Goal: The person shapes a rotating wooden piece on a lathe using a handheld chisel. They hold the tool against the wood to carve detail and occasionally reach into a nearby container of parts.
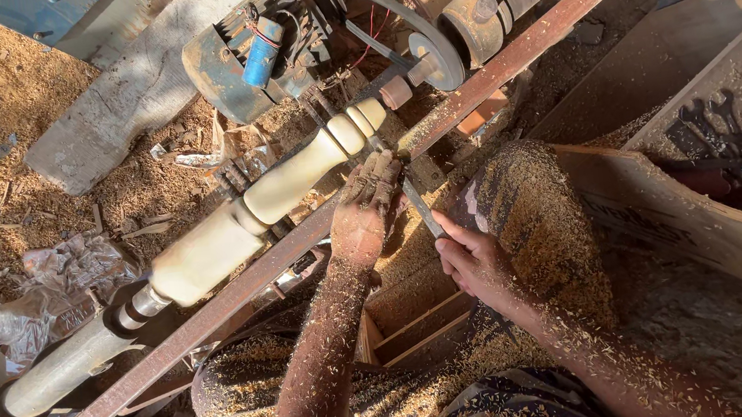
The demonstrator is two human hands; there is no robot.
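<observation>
Two hands are working at a wood lathe in the head view, both arms dusted with shavings. The left hand (369, 207) is lying curled over the rusty tool rest (317, 232), its fingers (382, 171) pressing down on the far end of a turning chisel (418, 205). The right hand (473, 257) is closing around the chisel's near end, gripping it firmly just in front of the person's lap. The chisel's tip is meeting the pale wooden spindle (232, 226) near its right end, beside the small rounded beads next to the drive pulley (432, 55).

Judging from the shape, the turning is looking well advanced: the spindle is already showing a long tapered body, a thick middle section, dark grooves toward the left and beads at the right. Detail at the right end is apparently what is being cut; whether more remains elsewhere I cannot tell.

A blue-grey electric motor (253, 53) is sitting at the far side, and crumpled plastic (68, 274) is lying at the left. Sawdust (8, 93) is covering the ground, and an open wooden box (683, 217) is standing on the right.
</observation>
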